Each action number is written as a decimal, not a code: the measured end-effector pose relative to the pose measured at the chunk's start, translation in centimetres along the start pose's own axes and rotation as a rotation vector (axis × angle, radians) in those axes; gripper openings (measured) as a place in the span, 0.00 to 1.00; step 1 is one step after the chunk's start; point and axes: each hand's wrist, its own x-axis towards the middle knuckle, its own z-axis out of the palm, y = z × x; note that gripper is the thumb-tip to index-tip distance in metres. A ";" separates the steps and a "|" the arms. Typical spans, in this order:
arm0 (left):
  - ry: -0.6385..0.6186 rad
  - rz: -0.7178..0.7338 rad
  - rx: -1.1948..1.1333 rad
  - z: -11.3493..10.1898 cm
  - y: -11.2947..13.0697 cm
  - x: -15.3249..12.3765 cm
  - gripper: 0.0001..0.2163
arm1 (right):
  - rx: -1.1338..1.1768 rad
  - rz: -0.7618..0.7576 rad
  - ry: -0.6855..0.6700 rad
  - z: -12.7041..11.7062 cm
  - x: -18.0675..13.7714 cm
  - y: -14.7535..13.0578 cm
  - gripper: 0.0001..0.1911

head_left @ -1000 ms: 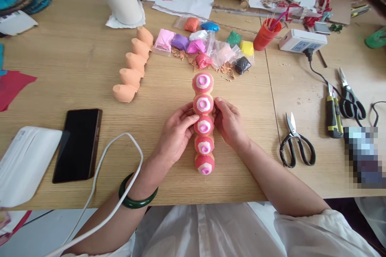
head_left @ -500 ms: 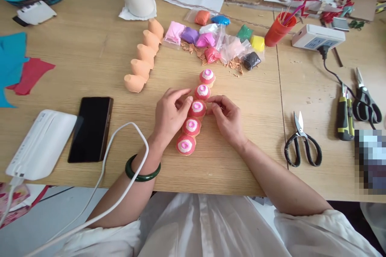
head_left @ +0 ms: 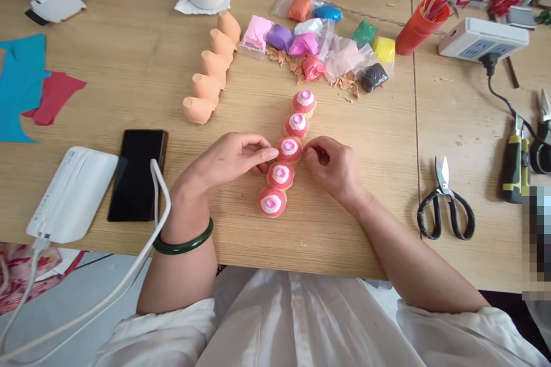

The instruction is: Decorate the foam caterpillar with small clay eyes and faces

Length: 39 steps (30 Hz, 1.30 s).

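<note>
Between my hands lies a strip of egg-carton cups (head_left: pixel 280 174) in a slanting row, several cups long. Each is covered in pink, with a white patch and a bright pink ring on top. My left hand (head_left: pixel 228 157) is at its left side, fingers stretched and apart, thumb tip against the middle cup. At the right side, my right hand (head_left: pixel 333 166) has its fingers curled, index finger close to the same cup; whatever is within those fingers is hidden. A bare peach-coloured carton strip (head_left: pixel 208 87) lies farther back to the left.
Behind are bags of coloured clay (head_left: pixel 305 44), peach scraps (head_left: pixel 348 85) and a red cup of sticks (head_left: pixel 424 26). Black-handled scissors (head_left: pixel 443 206), a cutter (head_left: pixel 514 163) and a power strip (head_left: pixel 482 40) lie right. A phone (head_left: pixel 136 175), power bank (head_left: pixel 73 195) and white cable (head_left: pixel 161 206) are left.
My left hand has turned flatter, its wrist swinging left, and its fingers have come down from the second cup to the middle one. My right fingers have curled in more. The view has shifted slightly.
</note>
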 end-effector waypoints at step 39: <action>0.526 0.690 0.145 6.1 2.1 -0.6 0.07 | 0.969 0.232 -0.108 -2.1 -1.4 -3.9 0.26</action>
